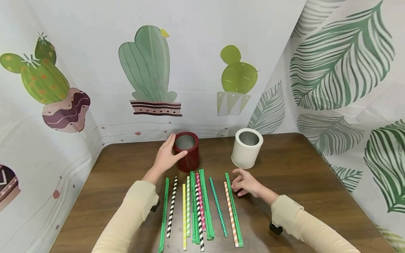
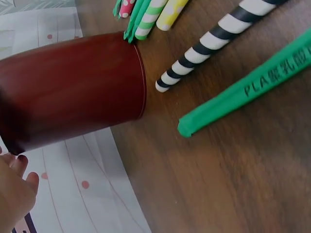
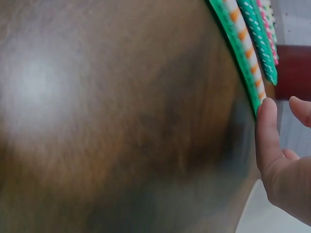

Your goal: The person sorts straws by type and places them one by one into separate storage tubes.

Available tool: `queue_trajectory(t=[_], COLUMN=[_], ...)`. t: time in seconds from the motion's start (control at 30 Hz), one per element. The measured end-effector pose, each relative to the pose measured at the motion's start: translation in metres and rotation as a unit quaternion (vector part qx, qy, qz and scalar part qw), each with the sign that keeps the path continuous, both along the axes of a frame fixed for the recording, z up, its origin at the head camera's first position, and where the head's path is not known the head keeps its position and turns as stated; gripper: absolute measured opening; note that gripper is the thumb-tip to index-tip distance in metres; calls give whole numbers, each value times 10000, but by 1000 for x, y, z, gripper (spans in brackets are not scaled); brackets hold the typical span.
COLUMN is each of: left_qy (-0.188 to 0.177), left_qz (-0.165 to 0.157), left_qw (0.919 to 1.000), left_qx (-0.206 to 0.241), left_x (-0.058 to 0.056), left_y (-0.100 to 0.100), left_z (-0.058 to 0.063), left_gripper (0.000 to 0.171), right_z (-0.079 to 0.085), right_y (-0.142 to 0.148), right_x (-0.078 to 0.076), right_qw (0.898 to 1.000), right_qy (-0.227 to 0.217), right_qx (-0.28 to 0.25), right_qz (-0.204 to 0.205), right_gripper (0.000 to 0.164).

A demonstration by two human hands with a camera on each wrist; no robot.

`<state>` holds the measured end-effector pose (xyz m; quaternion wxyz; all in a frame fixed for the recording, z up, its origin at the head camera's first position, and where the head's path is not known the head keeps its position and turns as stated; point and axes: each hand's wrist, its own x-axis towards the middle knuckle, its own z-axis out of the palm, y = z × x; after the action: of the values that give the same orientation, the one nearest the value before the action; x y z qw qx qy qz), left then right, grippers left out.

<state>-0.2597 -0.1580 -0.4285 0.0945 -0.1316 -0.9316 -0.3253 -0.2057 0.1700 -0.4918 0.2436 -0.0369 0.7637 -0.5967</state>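
Straws lie lengthwise in a loose row across the lower middle of the head view, presumably spread so each can be picked out singly; some wear printed green wrappers, others are bare, striped or dotted. At the row's right end the right hand, loosely bent and gripping nothing, hovers by a green-wrapped straw and an orange-striped straw; contact is unclear. Farther up, left of centre, the left hand spreads thumb and fingers about a dark red tin's rim, perhaps to steady it. Right of centre stands a cream-white tin, upright, mouth open.
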Motion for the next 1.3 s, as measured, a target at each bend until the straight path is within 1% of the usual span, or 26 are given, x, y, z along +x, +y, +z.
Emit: queue_trajectory(t=[0.17,0.3,0.4,0.53,0.67,0.9,0.97,1.1,1.3], left_qy=[-192,-369,-413,-430,-481,-500,-502,-524,-621], left_qz=[73,197,259,292,335,415,442,462,490], left_qw=[9997,9988,9982,9973,9960,9949,9945,9935,9922], left_qx=[123,251,351,524,670,773,807,895,967], left_x=[-2,-3,-4,-4,-4,-4,-4,-3,-2], left_y=[3,3,3,4,4,4,5,5,6], left_z=[-3,-7,-9,-10,-10,-12,-13,-11,-11], left_gripper=[91,92,91,91,92,91,91,91,91], right_z=[-9,-13,-15,-18,-18,-19,-18,-17,-14], right_y=[-10,-18,-23,-27,-31,-36,-37,-38,-37], right_x=[2,3,2,2,3,3,4,4,2], right_qw=[9996,9973,9939,9875,9814,9649,9621,9617,9694], right_qy=[152,372,522,727,926,1413,1472,1397,1025], right_qx=[225,579,881,1287,1563,2130,2212,2269,2050], right_qz=[-80,-268,-414,-540,-625,-610,-607,-650,-875], right_gripper=[57,51,44,37,34,31,29,28,29])
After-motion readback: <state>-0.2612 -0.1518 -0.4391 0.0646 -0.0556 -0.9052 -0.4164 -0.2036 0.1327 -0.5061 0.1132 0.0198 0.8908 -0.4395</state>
